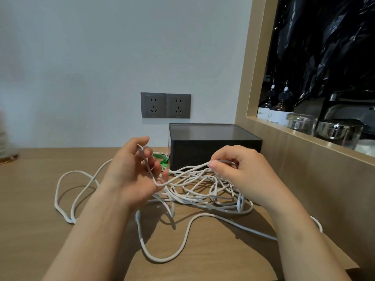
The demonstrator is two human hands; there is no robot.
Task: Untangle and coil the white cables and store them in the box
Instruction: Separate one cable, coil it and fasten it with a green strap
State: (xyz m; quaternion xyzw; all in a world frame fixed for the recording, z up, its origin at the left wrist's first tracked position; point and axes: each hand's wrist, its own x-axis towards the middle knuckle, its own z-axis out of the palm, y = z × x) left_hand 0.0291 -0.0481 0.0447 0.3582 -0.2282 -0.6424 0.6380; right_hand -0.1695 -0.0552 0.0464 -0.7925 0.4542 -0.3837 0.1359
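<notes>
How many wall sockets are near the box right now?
2. The left socket sits on the wall just above and left of the black box; the right socket adjoins it, above the box's left end. No others visible.

Tangled white cables (203,191) in loose sprawling loops, one strand lifted, just before the dark rectangular box (215,151).

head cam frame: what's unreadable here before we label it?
Head view:
1. Cable count: white cables overlap in a tangle; right hand covers part.
2. Green item: half behind left hand.
3. Box inside: hidden by its dark top.
4. Object at left edge: blurred, cut off.
</notes>
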